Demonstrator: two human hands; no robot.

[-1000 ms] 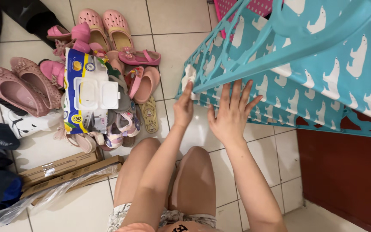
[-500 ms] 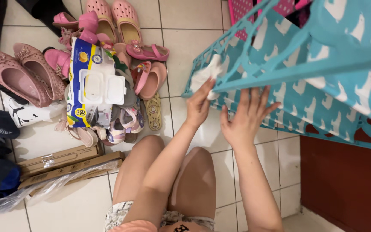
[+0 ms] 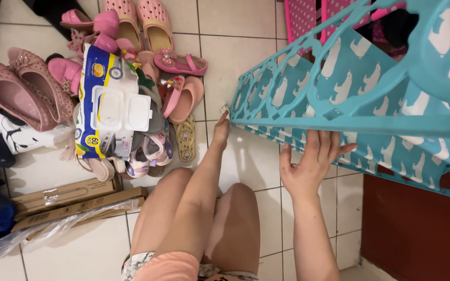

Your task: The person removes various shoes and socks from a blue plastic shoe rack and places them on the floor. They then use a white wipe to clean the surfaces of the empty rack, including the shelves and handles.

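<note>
Item: turquoise plastic lattice rack with white polar-bear-print panels (image 3: 339, 88), tilted, occupying the upper right of the view; its long axis ran from the lower corner near mid-floor up toward the right edge of the view. Rigid moulded frame, cut-out openwork, smooth printed sheets between rails

Left hand (image 3: 221, 126): reached forward to the rack's lower left corner, fingertips at the corner; a small scrap of white cloth or wipe (image 3: 225, 110) showed just at the fingertips. Hand mostly seen edge-on, so whether it was pinched closed on the scrap could not be told. This hand was the nearer to the corner

Right hand (image 3: 311, 164): palm flat, fingers spread wide, pressed up against the underside of the rack's lower rail, holding nothing

Floor: glossy white ceramic tiles (image 3: 246, 156) with dark grout; the person's bare knees below the hands

Well apart, at the floor's left edge: heap of small pink shoes and sandals (image 3: 147, 47), soft rubber and sequinned fabric; on top of it a soft plastic wet-wipe pack with white flip lid (image 3: 113, 106); two long brown cardboard boxes (image 3: 69, 200) partly under clear plastic wrap (image 3: 42, 234)
</note>
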